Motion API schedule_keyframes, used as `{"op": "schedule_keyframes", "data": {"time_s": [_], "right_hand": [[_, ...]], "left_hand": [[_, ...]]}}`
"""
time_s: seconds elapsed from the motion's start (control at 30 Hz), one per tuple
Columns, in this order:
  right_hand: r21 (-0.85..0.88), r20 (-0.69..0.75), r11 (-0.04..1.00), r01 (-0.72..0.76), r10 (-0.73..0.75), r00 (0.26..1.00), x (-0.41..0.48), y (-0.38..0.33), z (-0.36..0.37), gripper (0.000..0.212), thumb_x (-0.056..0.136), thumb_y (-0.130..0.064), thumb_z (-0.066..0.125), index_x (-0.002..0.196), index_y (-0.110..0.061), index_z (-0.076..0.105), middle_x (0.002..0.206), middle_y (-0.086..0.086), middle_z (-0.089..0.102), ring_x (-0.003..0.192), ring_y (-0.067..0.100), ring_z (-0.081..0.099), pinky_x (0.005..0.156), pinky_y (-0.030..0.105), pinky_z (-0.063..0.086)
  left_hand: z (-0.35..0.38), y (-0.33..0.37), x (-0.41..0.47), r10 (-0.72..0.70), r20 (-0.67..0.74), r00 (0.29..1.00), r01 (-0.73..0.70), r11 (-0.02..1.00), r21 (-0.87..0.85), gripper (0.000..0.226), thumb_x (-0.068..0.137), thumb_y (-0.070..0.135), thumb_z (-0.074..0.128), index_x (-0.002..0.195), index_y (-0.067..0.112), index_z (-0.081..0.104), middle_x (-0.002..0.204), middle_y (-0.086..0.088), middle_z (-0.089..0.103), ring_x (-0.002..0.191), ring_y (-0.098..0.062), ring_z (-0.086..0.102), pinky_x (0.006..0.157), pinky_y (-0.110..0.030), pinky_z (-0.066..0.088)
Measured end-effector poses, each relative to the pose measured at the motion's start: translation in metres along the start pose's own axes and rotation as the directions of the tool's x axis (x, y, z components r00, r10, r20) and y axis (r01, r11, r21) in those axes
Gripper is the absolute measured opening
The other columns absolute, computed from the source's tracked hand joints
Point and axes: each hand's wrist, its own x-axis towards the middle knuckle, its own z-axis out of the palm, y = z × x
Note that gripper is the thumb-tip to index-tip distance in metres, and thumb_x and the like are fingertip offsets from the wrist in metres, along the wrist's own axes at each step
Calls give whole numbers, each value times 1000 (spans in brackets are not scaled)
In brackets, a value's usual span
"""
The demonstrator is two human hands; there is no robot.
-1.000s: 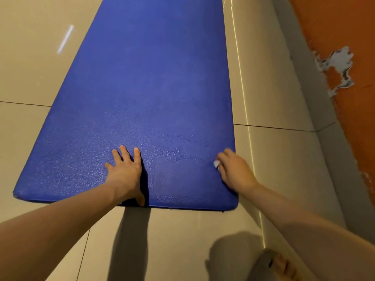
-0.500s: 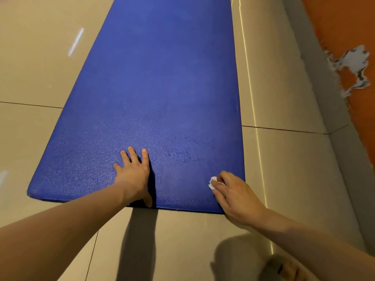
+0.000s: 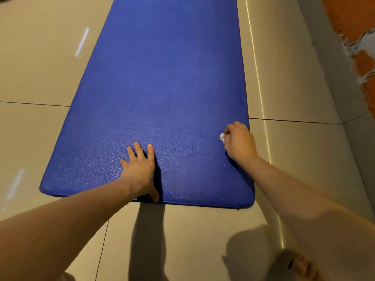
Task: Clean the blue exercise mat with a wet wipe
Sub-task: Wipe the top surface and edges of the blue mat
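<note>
Far end of the blue foam exercise mat cut off by the top edge. The crumpled white wet wipe lies mostly hidden inside the curled right hand; only a small tuft shows. At lower right, a foot, blurred and cropped by the bottom edge.

Mat flat on the floor, left hand on its near end, right hand at its right edge, probably on a wipe.

We take this for a room in a home. Glossy beige floor tiles surround the blue exercise mat; right of it stands an orange wall, paint peeling.
</note>
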Motion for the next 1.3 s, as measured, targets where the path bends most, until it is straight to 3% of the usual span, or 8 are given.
{"op": "schedule_keyframes", "data": {"time_s": [0.07,0.17,0.3,0.47,0.6,0.83,1.07,1.3], "right_hand": [[114,74,993,4,-12,997,-39,-18,5,12,94,-12,61,86,-6,67,93,11,62,83,29,59,72,40,50],[177,273,954,243,-285,919,-117,-30,1,16,98,-21,58,87,-12,64,92,4,57,80,21,55,71,39,51],[29,343,850,526,-503,794,-129,-18,-5,12,87,-24,75,94,-19,66,93,-2,58,78,13,55,66,26,49],[-129,5,975,181,-182,983,-40,7,-2,10,92,-18,70,95,-10,65,94,8,59,80,26,58,68,38,51],[44,-57,993,-113,115,992,-69,-6,2,11,98,-23,63,99,-11,64,96,4,61,82,20,60,70,31,51],[59,209,993,98,-108,972,-151,-12,5,14,103,-29,54,97,-19,61,94,-4,62,82,14,58,79,36,54],[94,-4,920,-381,383,924,-158,-24,-4,9,100,-33,61,99,-24,59,90,-7,65,76,8,62,67,25,55],[113,67,974,-198,191,979,-145,-152,58,4,93,-9,61,89,-11,63,87,11,68,78,32,65,69,38,53]], "left_hand": [[0,0,0,-2,1,1000,2,1000,4,167,48,66,93,158,10,-20,164,-31,-16,150,-56,-9,119,-68,21],[1,0,1,2,-4,1000,-2,1000,1,166,49,66,93,158,10,-21,163,-31,-16,150,-56,-10,119,-68,20],[1,1,1,2,-8,1000,-2,1000,-2,165,51,66,92,158,10,-21,164,-30,-16,150,-56,-10,119,-67,19],[1,-1,1,5,-7,1000,-5,1000,-3,167,48,66,93,158,11,-21,163,-30,-17,150,-56,-10,119,-68,20],[3,-1,2,-2,-14,1000,2,1000,-5,167,48,66,93,158,11,-20,164,-30,-16,150,-56,-10,119,-68,21],[3,-1,3,-4,-29,1000,5,1000,12,169,46,69,93,157,11,-21,162,-32,-15,150,-56,-8,118,-68,23],[2,0,2,-2,-24,1000,2,1000,1,170,45,69,93,158,11,-20,163,-31,-14,150,-56,-8,117,-68,24],[7,-8,-1,12,-77,997,-15,999,-40,171,39,74,91,158,19,-19,165,-24,-12,152,-50,-8,119,-68,20]]}}
